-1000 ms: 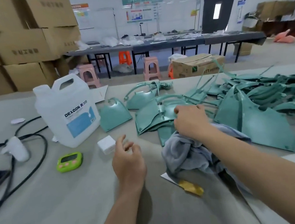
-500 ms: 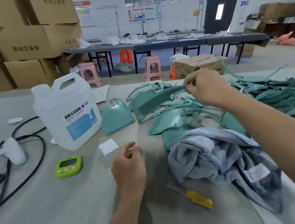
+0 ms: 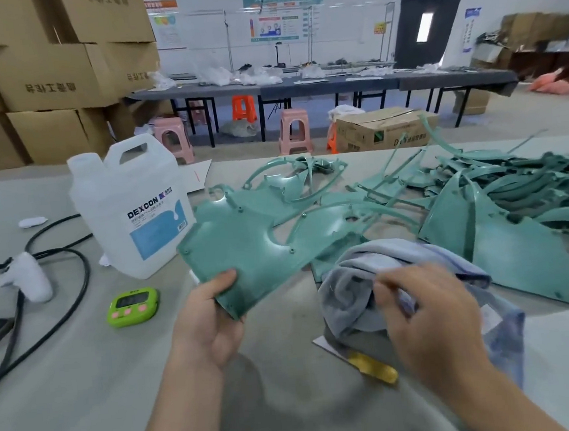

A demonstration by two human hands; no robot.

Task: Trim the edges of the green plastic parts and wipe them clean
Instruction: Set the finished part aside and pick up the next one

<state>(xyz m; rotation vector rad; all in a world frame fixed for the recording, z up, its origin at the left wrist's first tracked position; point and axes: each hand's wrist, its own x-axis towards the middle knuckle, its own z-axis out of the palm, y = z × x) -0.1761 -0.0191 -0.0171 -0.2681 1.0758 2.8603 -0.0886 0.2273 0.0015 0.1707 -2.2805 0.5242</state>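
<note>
My left hand (image 3: 204, 322) grips the near corner of a flat green plastic part (image 3: 235, 254), lifted above the table with its thumb on top. My right hand (image 3: 426, 313) reaches over the crumpled grey cloth (image 3: 354, 284), fingers curled down into its folds; motion blur hides how firmly it holds. A yellow-handled knife (image 3: 374, 367) lies half under the cloth. More green parts (image 3: 506, 251) lie in a heap across the right of the table.
A white DEXCON jug (image 3: 131, 208) stands at the left, with a green timer (image 3: 132, 306) in front of it. Black cables (image 3: 57, 269) and a white plug (image 3: 28, 277) lie at far left. Cardboard boxes (image 3: 50, 74) are stacked behind.
The green part passed from my right hand, which had lifted it off the pile, to my left hand. My right hand came back down onto the cloth.
</note>
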